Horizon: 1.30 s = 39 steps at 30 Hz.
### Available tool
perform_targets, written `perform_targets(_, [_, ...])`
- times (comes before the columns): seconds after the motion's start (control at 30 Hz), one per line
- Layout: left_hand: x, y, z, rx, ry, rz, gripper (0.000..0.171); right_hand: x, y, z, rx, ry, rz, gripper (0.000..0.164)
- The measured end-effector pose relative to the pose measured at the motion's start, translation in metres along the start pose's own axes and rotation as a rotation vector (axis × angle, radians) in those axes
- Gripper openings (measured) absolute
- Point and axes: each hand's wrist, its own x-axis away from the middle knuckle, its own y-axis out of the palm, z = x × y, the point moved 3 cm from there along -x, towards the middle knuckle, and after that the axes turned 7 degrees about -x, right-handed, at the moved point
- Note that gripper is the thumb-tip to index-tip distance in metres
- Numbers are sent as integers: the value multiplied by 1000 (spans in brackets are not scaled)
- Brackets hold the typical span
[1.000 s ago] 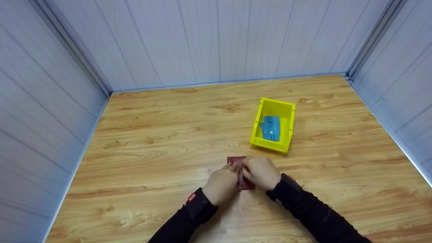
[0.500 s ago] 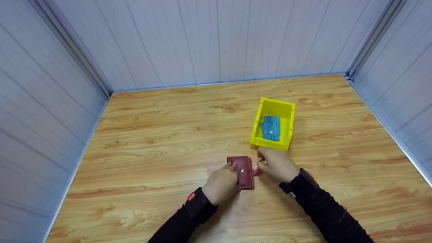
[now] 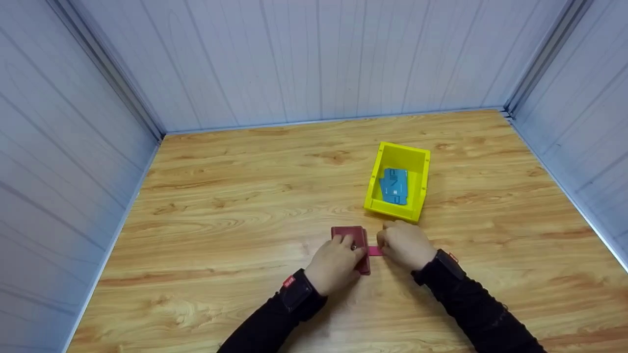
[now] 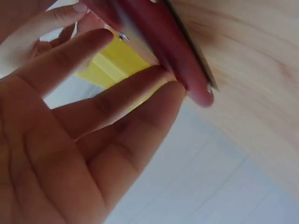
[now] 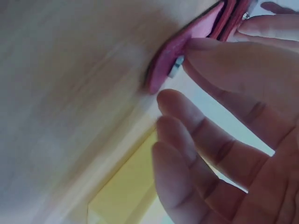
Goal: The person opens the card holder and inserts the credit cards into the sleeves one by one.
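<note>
A dark red wallet (image 3: pixel 349 230) lies on the table, its pink-lined strap (image 3: pixel 375 251) unfastened and stretched out to the right. Over the wallet's front rests my left hand (image 3: pixel 333 264); in the left wrist view its fingertips touch the red cover (image 4: pixel 161 35). The thumb of my right hand (image 3: pixel 407 245) presses on the strap near a metal snap (image 5: pixel 175 66), as the right wrist view shows. The other right fingers are loosely bent beside the strap's tip, apart from it. My left fingers partly cover the snap stud on the wallet's front.
Just behind my right hand stands a yellow bin (image 3: pixel 417 196) holding several blue cards (image 3: pixel 395 184). The wood-grain table (image 3: pixel 235 196) is bordered by white panel walls (image 3: pixel 294 59) at the back and both sides.
My right hand has moved right off the wallet, and the strap now points outward, pulled straight. My left hand has shifted slightly right across the cover, thumb toward the wallet's right edge.
</note>
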Motion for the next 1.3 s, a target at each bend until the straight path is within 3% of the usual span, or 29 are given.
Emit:
perform_targets(0.13, [-6,1,6,-3,66,35,29,0,3,1,9,1,3,10])
perform_targets(0.23, [-10,2,8,-6,93,22,25,-1,3,1,7,12,-3,11])
perform_targets(0.4, [-9,0,7,1,101,5,29,0,2,1,-10,20,-8,11])
perform_targets(0.53, [-1,-9,1,37,101,66,32,1,2,1,-30,23,-17,10])
perform_targets(0.67, [13,-24,-13,63,76,160,32,1,1,2,-50,16,-14,9])
perform_targets(0.8, [31,-36,-33,63,1,232,30,1,1,1,-70,16,-18,9])
perform_targets(0.97, [45,-35,-58,46,-111,288,25,0,1,1,-75,37,-38,10])
perform_targets(1.07, [46,-26,-69,37,-168,263,26,0,1,1,-64,31,-40,10])
perform_targets(1.17, [46,-16,-75,50,-201,192,28,0,1,1,-62,25,-41,10])
perform_targets(1.3, [45,-5,-75,115,-206,96,29,0,2,1,-72,23,-43,10])
